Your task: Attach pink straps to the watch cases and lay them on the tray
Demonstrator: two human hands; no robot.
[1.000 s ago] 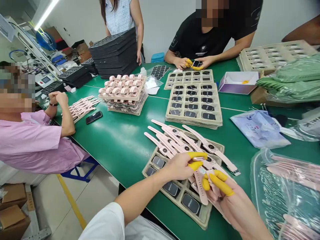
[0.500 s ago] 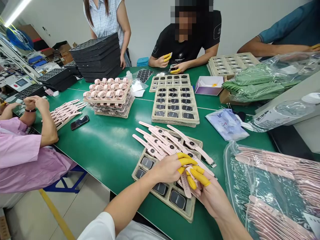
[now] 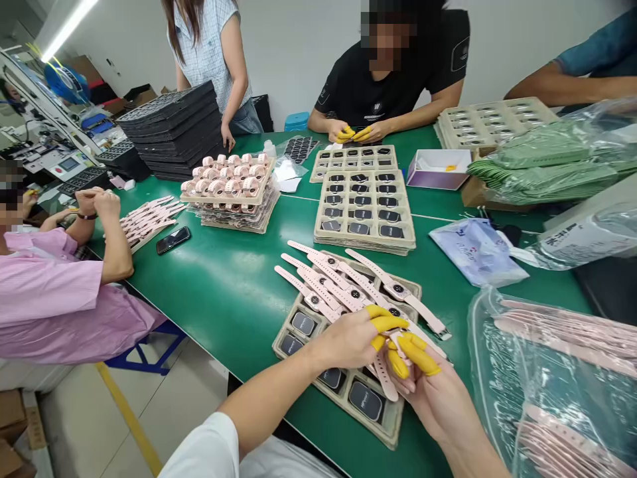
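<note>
My left hand (image 3: pixel 346 340) and my right hand (image 3: pixel 432 388), with yellow finger cots on several fingers, meet over the near tray. Between them they pinch a pink smartwatch; its punched strap (image 3: pixel 384 377) hangs down, while its case is mostly hidden by my fingers. Beneath lies a beige compartment tray (image 3: pixel 393 435) holding dark square watch cases (image 3: pixel 365 400) without straps. Across its far half rest several pink-strapped watches (image 3: pixel 354 293), backs up, straps stretched out.
Beyond stand a stack of watch trays (image 3: pixel 365 242) and a stack of pink watches (image 3: pixel 229 182). To the right are a plastic bag (image 3: pixel 490 372) of pink straps, a tissue pack (image 3: pixel 472 249) and a bottle (image 3: pixel 582 239). A phone (image 3: pixel 173 239) lies left. Co-workers sit around the green table (image 3: pixel 223 292).
The view has turned slightly left, so the table's contents sit further right. Both my hands keep their pinch on the watch. The co-worker opposite has brought both hands together.
</note>
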